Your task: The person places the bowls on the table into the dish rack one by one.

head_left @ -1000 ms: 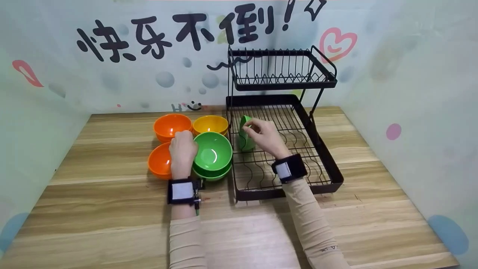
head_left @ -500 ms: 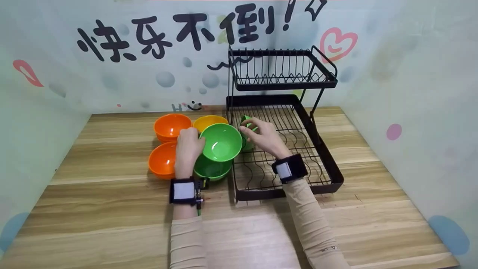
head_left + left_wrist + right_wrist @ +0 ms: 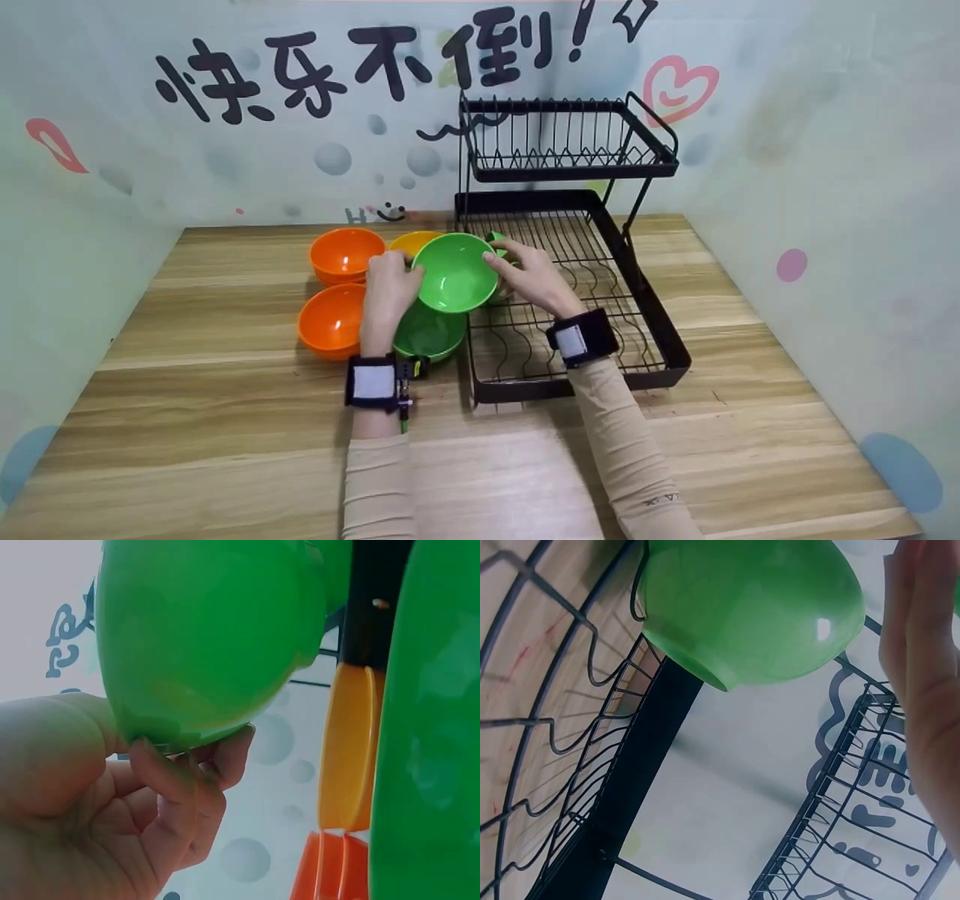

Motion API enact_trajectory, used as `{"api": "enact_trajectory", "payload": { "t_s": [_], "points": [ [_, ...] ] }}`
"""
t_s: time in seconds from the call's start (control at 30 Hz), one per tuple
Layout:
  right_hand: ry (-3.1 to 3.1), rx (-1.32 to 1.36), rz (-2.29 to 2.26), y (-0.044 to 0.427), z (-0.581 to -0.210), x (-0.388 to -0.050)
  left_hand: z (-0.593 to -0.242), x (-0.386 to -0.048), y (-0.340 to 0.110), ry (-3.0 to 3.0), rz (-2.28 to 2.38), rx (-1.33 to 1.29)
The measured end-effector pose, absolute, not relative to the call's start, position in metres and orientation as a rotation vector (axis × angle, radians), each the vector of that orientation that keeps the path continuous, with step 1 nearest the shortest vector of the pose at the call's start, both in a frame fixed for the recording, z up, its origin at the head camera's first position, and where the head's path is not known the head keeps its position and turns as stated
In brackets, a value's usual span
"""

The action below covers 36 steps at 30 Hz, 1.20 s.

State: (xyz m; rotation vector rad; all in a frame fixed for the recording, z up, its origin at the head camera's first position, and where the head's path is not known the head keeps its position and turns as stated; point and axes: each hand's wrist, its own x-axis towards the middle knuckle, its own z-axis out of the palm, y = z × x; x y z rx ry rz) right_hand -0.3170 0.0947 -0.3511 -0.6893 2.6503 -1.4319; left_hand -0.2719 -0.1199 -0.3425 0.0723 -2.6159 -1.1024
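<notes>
In the head view, the left hand (image 3: 390, 289) pinches the left rim of a tilted green bowl (image 3: 456, 277), raised over another green bowl (image 3: 431, 337). The left wrist view shows the thumb and fingertips of the left hand (image 3: 165, 795) on the edge of the held bowl (image 3: 202, 630). The right hand (image 3: 536, 277) is at the right rim of the held bowl, fingers slightly bent; whether it touches is unclear. Behind it, a green bowl (image 3: 750, 607) stands on its side in the rack's lower tier, seen beside the right hand (image 3: 926, 682) in the right wrist view.
Orange bowls (image 3: 346, 253) (image 3: 330, 322) stand at the left, with a yellow bowl (image 3: 415, 241) behind the green ones. The black two-tier rack (image 3: 517, 390) has a wire upper shelf (image 3: 574, 176) at the back. A patterned wall lies beyond the wooden table (image 3: 225, 420).
The left hand has lifted the top green bowl off the one below and carried it right and away from the body, to beside the right hand. The right hand has barely moved.
</notes>
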Motion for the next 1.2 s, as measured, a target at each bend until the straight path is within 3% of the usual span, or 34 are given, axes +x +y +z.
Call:
{"api": "enact_trajectory", "payload": {
  "t_s": [1.2],
  "points": [
    [2.312, -0.467, -1.965, 0.105, -0.351, -0.323, -0.344, -0.278, -0.094, -2.668, -1.350, -0.074]
  ]
}}
